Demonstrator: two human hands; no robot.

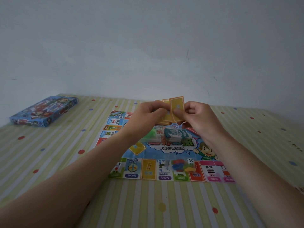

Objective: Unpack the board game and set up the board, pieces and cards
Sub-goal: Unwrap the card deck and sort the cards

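Left grip (147, 115): its fingers were curled round a fan of orange cards (176, 109), held in the air over the far half of the board (164, 172). The fingertips were hidden behind the cards.
Right grip (198, 118): the thumb and fingers pinched the front card of the same fan at its lower right edge. The palm faced away and was out of sight.
Orange cards: about three backs could be made out, the front one nearly upright. A pale mark at its middle was too blurred to read. The lower ends were covered by both hands, so the count could not be told.
Board: it lay unfolded and flat on the striped cloth (65, 162). The near row of squares was in plain view and the left column showed in part. The far edge and the right side were covered by hands and forearms.
Banknote bundle (176, 134): teal, it rested on the board's middle, below the hands. Its print was blurred.
Bag of pieces (180, 166): a clear bag lay on the near row, holding red, blue, green and yellow bits too small to name.
Die (190, 160): white, it sat at the heap's upper right. Whether it was inside the bag could not be told.
Green thing (152, 133): it was mostly hidden under the left wrist and could not be identified.
Box (44, 111): blue, it lay flat at the far left near the wall, well apart from the board.
Striped cloth: what lay beneath it could not be told.
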